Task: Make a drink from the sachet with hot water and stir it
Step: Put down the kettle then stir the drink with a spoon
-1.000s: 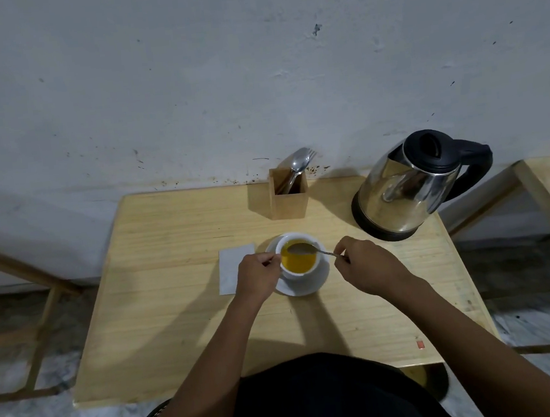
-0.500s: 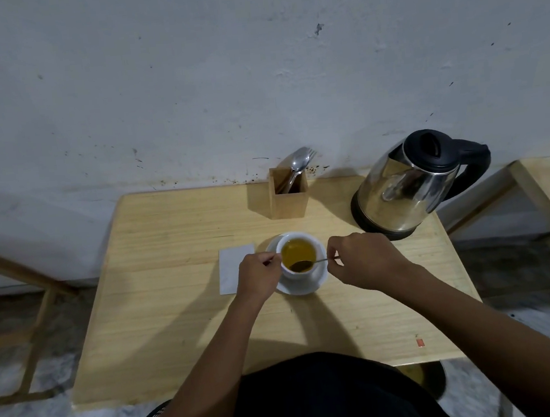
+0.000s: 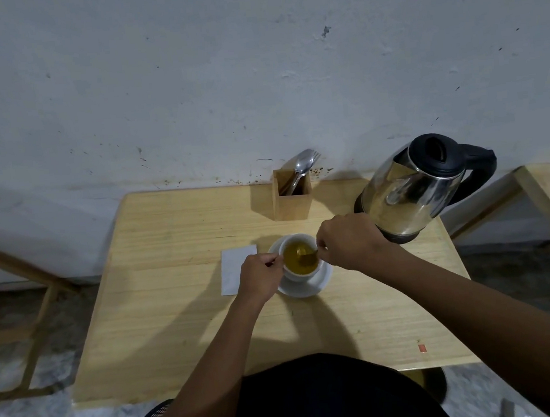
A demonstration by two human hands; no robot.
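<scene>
White cup (image 3: 300,259) on its saucer (image 3: 307,284), at the middle of the wooden bench (image 3: 176,318), filled with amber drink. The right hand (image 3: 347,241) pinches the handle end of a teaspoon (image 3: 308,258) whose bowl sits in the liquid. The left hand (image 3: 260,277) is curled against the cup's left side, fingers closed at the rim or handle; exactly what they grip cannot be told. The cup is probably ceramic: rigid, breakable, hot-walled and free to slide on the saucer, so it is best steadied by its handle. The spoon is light and stiff; a fingertip pinch high on the stem suffices. A steel kettle (image 3: 413,191), a cutlery holder (image 3: 291,196) and a white paper (image 3: 236,269) stand nearby.
</scene>
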